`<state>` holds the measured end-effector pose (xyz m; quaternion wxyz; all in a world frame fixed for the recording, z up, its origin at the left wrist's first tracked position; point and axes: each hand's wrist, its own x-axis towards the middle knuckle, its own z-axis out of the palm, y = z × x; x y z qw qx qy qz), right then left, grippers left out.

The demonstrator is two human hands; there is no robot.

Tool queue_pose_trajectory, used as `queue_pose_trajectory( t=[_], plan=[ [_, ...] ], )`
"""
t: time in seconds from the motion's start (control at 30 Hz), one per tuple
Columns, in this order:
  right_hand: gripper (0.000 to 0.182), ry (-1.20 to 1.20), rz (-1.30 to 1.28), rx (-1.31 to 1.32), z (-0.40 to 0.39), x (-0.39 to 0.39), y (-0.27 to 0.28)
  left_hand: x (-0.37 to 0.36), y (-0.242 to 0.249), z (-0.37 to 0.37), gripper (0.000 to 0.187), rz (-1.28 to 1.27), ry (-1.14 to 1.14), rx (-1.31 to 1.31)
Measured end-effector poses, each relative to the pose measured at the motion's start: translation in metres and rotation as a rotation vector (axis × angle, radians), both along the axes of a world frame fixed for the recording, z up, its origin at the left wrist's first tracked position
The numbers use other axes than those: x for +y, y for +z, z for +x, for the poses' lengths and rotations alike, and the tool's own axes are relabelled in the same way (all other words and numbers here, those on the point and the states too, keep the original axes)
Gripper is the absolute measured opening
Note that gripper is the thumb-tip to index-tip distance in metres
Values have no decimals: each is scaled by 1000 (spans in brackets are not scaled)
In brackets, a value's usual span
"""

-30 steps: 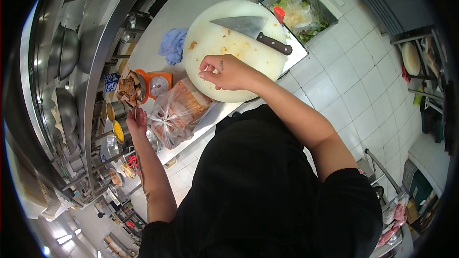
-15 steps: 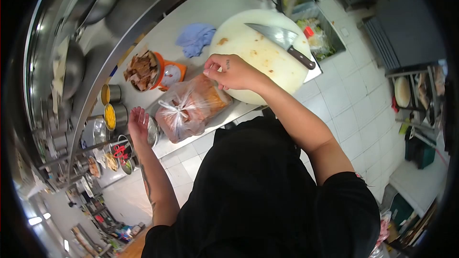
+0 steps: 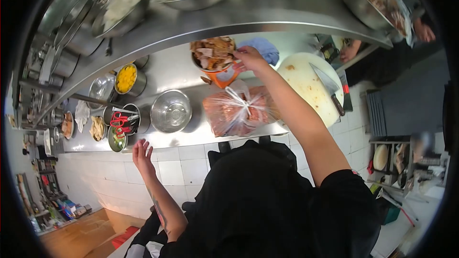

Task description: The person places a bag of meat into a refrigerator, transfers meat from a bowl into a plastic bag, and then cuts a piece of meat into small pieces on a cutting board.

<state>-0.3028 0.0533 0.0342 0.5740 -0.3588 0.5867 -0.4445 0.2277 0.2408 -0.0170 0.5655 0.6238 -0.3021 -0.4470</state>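
Note:
My right hand [image 3: 250, 60] reaches over the counter, its fingers apart and fingertips right at the rim of a bowl of chopped cooked meat [image 3: 213, 53]. That bowl sits on an orange kitchen scale [image 3: 221, 76]. Below my right forearm lies a knotted clear plastic bag [image 3: 239, 111] full of reddish meat. My left hand [image 3: 144, 156] hangs in front of the counter edge, holding nothing, fingers loosely spread. Closest to it are a small bowl of green pieces [image 3: 117, 139] and a container with red-handled scissors [image 3: 122, 121].
A round white cutting board [image 3: 308, 86] carries a cleaver-like knife [image 3: 327, 84]. Behind the bag is a blue cloth [image 3: 263, 50]. An empty metal bowl [image 3: 171, 111] and a pot of yellow food [image 3: 127, 79] stand leftward. A metal shelf [image 3: 229, 24] overhangs the counter; another person's hand [image 3: 350, 51] shows at right.
My right hand has gone from above the bag and cutting board to the meat bowl's rim. My left hand is now lower, clear of the counter. The view has turned leftward.

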Motion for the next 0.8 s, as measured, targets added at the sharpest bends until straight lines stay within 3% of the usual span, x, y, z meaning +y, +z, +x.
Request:
queue_pose_trajectory(
  t=[0.27, 0.43, 0.53, 0.6, 0.73, 0.8],
  plan=[
    [41, -24, 36, -52, -2, -14, -20, 64, -62, 39, 33, 102, 122, 162],
    [37, -62, 35, -48, 2, -13, -13, 60, -56, 26, 26, 137, 71, 142],
    [32, -112, 22, -26, 7, -15, -17, 35, -40, 16, 20, 32, -7, 46],
    [30, -148, 6, -15, 9, -16, -20, 2, -20, -3, 15, -189, -224, -242],
    [24, -195, -61, -53, 12, -11, -16, -82, 65, -86, 19, -515, -644, -536],
    [23, -253, -109, -110, 10, -3, -13, -129, 74, -129, 21, -607, -844, -749]
  ],
)
